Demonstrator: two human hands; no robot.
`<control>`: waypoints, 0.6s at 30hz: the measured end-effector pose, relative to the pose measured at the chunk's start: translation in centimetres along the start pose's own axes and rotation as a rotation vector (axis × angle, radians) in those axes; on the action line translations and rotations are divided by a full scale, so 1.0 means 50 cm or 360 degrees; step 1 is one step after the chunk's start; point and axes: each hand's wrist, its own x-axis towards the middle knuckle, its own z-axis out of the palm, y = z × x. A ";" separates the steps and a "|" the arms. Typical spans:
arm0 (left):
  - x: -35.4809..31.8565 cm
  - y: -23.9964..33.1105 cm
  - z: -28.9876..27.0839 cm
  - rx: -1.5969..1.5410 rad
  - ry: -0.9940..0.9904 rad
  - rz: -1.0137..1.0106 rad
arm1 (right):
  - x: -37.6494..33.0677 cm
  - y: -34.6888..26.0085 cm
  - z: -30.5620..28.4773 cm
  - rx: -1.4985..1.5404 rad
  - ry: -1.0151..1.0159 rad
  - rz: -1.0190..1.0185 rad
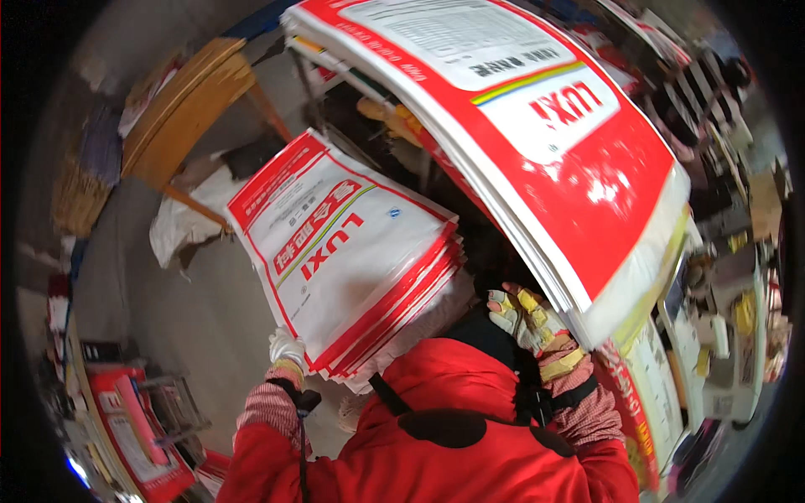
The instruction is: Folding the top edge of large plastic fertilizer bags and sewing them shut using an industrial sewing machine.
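My left hand (pixel 288 349), in a white glove with a yellowish cuff, is at the near left corner of a stack of red-and-white printed bags (pixel 319 243). Its fingers are bent against the edge of the stack. The bags lie flat on one another, their layered red edges facing me. My right hand (pixel 528 318), gloved with yellow patches on the fingers, is beside the near corner of a higher, larger stack of red-and-white bags (pixel 537 168). Those fingers are apart, and nothing shows in them. What holds up the nearer stack is mostly hidden.
A wooden table (pixel 189 113) stands at the far left, with a white sack (pixel 189 214) by its legs. Red packages and a metal frame (pixel 172 407) are at the lower left. A person in a striped top (pixel 692 96) is at the far right, near cluttered benches.
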 end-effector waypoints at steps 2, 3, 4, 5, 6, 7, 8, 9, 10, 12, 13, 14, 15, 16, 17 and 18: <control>-0.016 0.083 -0.046 0.0039 0.0064 0.0172 | -0.029 0.016 -0.065 -0.0019 -0.0151 -0.0399; -0.023 0.110 -0.062 -0.0111 0.0226 0.0507 | -0.063 0.000 -0.038 0.0068 -0.0160 -0.0253; -0.032 0.158 -0.075 -0.0272 0.0356 0.0879 | -0.082 0.003 -0.034 -0.0092 -0.0086 -0.0374; -0.056 0.220 -0.102 -0.0379 0.0616 0.1191 | -0.091 0.000 -0.034 -0.0133 -0.0107 -0.0188; -0.099 0.308 -0.142 -0.0518 0.0867 0.1507 | -0.094 -0.010 -0.034 -0.0170 -0.0133 -0.0008; -0.156 0.390 -0.184 -0.0651 0.0870 0.1763 | -0.108 -0.014 -0.027 -0.0266 -0.0082 -0.0017; -0.230 0.475 -0.232 -0.0793 0.0857 0.2010 | -0.130 -0.025 -0.007 -0.0362 -0.0028 -0.0014; -0.294 0.539 -0.273 -0.0854 0.0857 0.2287 | -0.154 -0.034 0.009 -0.0439 -0.0032 -0.0063; -0.352 0.598 -0.297 -0.0919 0.0859 0.2557 | -0.165 -0.034 0.008 -0.0417 -0.0014 -0.0047; -0.453 0.691 -0.305 -0.0857 0.0859 0.2937 | -0.191 -0.046 0.013 -0.0498 -0.0156 -0.0131; -0.506 0.730 -0.304 -0.0775 0.0823 0.3057 | -0.207 -0.050 0.010 -0.0461 -0.0132 -0.0166; -0.546 0.763 -0.301 -0.0682 0.0799 0.3169 | -0.217 -0.052 0.009 -0.0601 -0.0208 -0.0232; -0.564 0.789 -0.285 -0.0533 0.0749 0.3196 | -0.229 -0.059 0.015 -0.0750 -0.0292 -0.0291; -0.574 0.808 -0.270 -0.0381 0.0704 0.3210 | -0.248 -0.071 0.024 -0.0727 -0.0292 -0.0315; -0.598 0.823 -0.268 -0.0225 0.0841 0.3132 | -0.278 -0.098 0.032 -0.0747 -0.0205 -0.0377; -0.595 0.848 -0.265 -0.0290 0.0751 0.3149 | -0.300 -0.119 0.034 -0.0772 -0.0121 -0.0446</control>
